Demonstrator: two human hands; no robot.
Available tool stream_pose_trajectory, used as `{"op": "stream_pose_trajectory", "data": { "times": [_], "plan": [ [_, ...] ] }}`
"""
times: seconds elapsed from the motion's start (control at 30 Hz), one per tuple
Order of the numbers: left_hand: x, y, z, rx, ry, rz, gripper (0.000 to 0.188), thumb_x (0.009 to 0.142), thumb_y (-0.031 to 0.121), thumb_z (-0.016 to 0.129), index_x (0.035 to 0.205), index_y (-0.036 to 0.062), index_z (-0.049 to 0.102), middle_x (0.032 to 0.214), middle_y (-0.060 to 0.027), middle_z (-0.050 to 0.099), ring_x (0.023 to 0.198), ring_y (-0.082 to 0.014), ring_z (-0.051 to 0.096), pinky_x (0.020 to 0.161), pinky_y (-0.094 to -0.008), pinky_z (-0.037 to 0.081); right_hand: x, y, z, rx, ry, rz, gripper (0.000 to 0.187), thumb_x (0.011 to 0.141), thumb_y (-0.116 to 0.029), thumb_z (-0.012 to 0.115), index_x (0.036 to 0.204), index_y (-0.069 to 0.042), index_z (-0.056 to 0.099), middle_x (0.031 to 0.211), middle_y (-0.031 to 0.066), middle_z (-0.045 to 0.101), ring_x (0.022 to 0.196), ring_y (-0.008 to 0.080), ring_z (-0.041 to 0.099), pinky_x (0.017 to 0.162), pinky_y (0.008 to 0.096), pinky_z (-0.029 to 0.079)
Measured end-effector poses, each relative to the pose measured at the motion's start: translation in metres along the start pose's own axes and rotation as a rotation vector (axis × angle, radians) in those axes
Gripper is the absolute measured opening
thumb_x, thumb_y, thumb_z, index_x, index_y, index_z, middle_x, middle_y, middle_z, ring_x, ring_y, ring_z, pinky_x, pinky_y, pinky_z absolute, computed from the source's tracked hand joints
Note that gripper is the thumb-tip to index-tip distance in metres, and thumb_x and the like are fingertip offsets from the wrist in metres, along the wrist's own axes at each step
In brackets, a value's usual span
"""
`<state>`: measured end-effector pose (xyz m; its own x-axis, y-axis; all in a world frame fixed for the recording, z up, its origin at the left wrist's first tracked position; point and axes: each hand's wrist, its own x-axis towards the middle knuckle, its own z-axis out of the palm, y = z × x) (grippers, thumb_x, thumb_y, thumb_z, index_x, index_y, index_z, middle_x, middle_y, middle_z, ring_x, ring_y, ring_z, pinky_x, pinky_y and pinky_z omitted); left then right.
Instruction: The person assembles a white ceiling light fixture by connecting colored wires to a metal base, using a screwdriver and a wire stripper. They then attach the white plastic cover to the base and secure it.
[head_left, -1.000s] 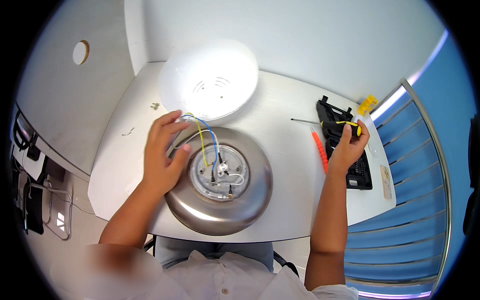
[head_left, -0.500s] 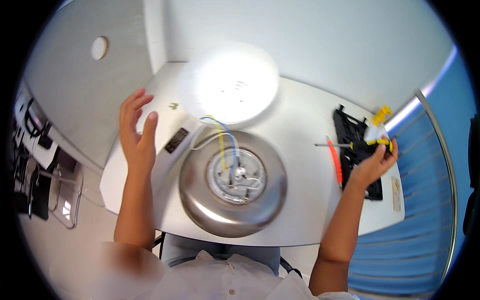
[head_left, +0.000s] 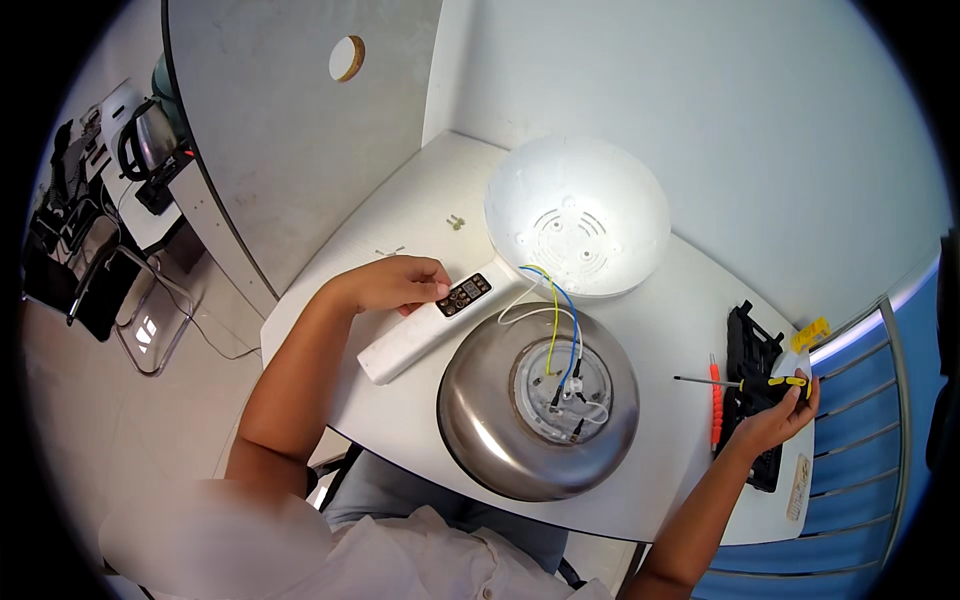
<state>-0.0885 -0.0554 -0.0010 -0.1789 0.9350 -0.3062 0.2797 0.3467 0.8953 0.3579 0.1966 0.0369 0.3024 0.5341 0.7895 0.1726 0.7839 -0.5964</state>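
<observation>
An upturned steel pot (head_left: 480,420) lies on the table, its round base opened to bare parts. Blue, yellow-green and white wires (head_left: 568,310) link it to a white bowl-shaped plastic housing (head_left: 620,215) with a long white handle (head_left: 410,345). My left hand (head_left: 395,282) is on that handle, bent fingers together at the edge of the dark control panel (head_left: 466,294). In my right hand (head_left: 775,420), closed round its black and yellow grip, is a screwdriver (head_left: 715,381), its shaft pointing left over the black tool case.
A black tool case (head_left: 742,350) and a red-orange stick-like tool (head_left: 716,410) lie at the right. Several small screws (head_left: 455,222) sit beyond the handle. A grey partition (head_left: 300,150) and metal railing (head_left: 900,400) flank the table (head_left: 660,470). A kettle (head_left: 152,138) stands far left.
My left hand has come down from the air onto the white handle. My right hand still holds the screwdriver near the tool case. The view has shifted left.
</observation>
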Motion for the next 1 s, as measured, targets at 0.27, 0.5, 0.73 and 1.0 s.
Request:
{"op": "stream_pose_trajectory", "data": {
  "times": [0.27, 0.5, 0.73, 1.0],
  "plan": [
    [0.011, -0.006, 0.019, -0.370, -0.307, 0.086, 0.060, 0.082, 0.036, 0.072, 0.126, 0.0050, 0.046, 0.093, -0.0058, 0.061, 0.081, -0.0153, 0.059, 0.073, -0.0304, 0.049, -0.007, 0.001, 0.005, -0.001, -0.046, 0.032, 0.034, 0.096, -0.009, 0.044, 0.128, -0.001, 0.044, 0.117, 0.0128, 0.058, 0.107, 0.0195, 0.052, 0.096, 0.0309, 0.042],
    [0.014, -0.007, 0.022, -0.751, -0.367, 0.024, 0.059, 0.091, 0.037, 0.059, 0.136, 0.0054, 0.037, 0.092, -0.0157, 0.064, 0.063, -0.0225, 0.067, 0.060, -0.0330, 0.059, -0.010, 0.003, 0.008, -0.006, -0.059, 0.034, 0.031, 0.095, -0.006, 0.044, 0.125, -0.001, 0.048, 0.113, 0.0133, 0.060, 0.104, 0.0205, 0.053, 0.094, 0.0309, 0.042],
    [0.025, -0.017, 0.020, -1.116, -0.530, 0.120, 0.056, 0.099, 0.044, 0.031, 0.132, 0.0011, 0.042, 0.099, -0.0259, 0.063, 0.060, -0.0261, 0.067, 0.055, -0.0320, 0.058, -0.013, 0.000, 0.011, 0.002, -0.070, 0.063, 0.031, 0.096, -0.006, 0.041, 0.127, -0.002, 0.046, 0.113, 0.0136, 0.060, 0.107, 0.0202, 0.053, 0.099, 0.0322, 0.040],
    [0.003, 0.015, 0.034, -1.098, -0.324, 0.228, 0.050, 0.102, 0.037, 0.031, 0.121, -0.0052, 0.048, 0.099, -0.0240, 0.065, 0.056, -0.0206, 0.062, 0.050, -0.0273, 0.054, -0.014, 0.003, 0.011, -0.029, -0.103, 0.054, 0.031, 0.097, -0.008, 0.041, 0.126, -0.002, 0.046, 0.114, 0.0141, 0.059, 0.109, 0.0208, 0.053, 0.100, 0.0324, 0.039]
  ]
}}
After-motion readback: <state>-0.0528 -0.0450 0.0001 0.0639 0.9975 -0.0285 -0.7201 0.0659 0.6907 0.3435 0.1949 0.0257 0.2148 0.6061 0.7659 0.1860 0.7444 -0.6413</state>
